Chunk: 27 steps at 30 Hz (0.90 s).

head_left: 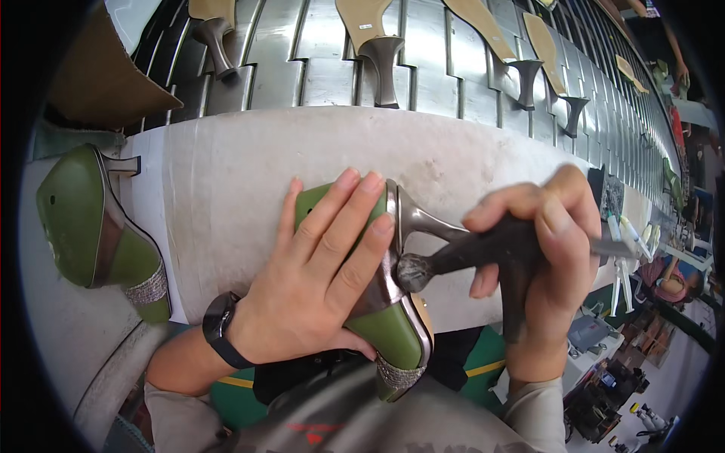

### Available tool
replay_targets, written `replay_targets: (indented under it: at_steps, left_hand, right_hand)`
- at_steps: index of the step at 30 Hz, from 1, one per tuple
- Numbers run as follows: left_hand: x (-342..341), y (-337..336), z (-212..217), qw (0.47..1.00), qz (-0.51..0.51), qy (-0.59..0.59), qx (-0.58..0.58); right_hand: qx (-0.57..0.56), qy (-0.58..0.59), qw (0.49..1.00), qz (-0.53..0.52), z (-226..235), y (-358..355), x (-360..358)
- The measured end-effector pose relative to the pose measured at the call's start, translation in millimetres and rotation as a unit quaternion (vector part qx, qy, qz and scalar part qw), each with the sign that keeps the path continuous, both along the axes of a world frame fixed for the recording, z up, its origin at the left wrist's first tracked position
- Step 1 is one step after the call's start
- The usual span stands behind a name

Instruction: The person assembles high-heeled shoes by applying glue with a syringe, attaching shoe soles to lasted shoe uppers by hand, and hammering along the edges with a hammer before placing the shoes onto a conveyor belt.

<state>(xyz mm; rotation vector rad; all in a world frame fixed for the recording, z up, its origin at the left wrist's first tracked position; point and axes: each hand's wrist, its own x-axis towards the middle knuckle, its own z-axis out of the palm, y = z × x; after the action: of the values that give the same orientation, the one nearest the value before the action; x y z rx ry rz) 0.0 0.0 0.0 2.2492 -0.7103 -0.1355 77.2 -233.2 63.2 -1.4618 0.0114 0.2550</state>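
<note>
A high-heeled shoe [384,296] on a green last lies on its side at the near edge of the pale work surface. Its upper and slim heel are metallic bronze, and a glittery band crosses the toe end. Across the last and upper lies my left hand [306,291], fingers spread over it and thumb near the lower side, holding the shoe down. My right hand [555,249] is closed round a dark hammer [472,253]. The hammer's round, worn face is at the sole edge beside the heel, seemingly touching it. Part of the last is hidden under my left fingers.
Another shoe [72,219] on a green last lies at the left. Beyond the work surface [226,174] runs a metal slat conveyor [317,79] carrying tan soles with heels [381,72]. Brown cardboard [106,75] stands at the far left. Other people are at the right edge.
</note>
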Motion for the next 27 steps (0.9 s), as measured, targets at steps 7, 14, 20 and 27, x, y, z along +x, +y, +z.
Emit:
replay_targets:
  at_steps: [7,14,20,27]
  left_hand:
    - [-2,5,1,1.000,0.015,-0.008,0.019]
    - [-7,6,2,0.999,0.020,-0.025,0.018]
    - [-9,6,-3,0.997,-0.004,-0.066,0.038]
    - [-14,12,-9,0.995,0.019,-0.071,0.060]
  right_hand:
    - [-0.009,0.037,0.999,0.009,-5,-4,-15]
    - [0.024,0.026,0.998,0.057,-3,-11,-18]
    - [0.111,0.104,0.985,0.078,1,-22,-19]
    - [-0.080,-0.128,0.988,-0.025,14,-28,-96]
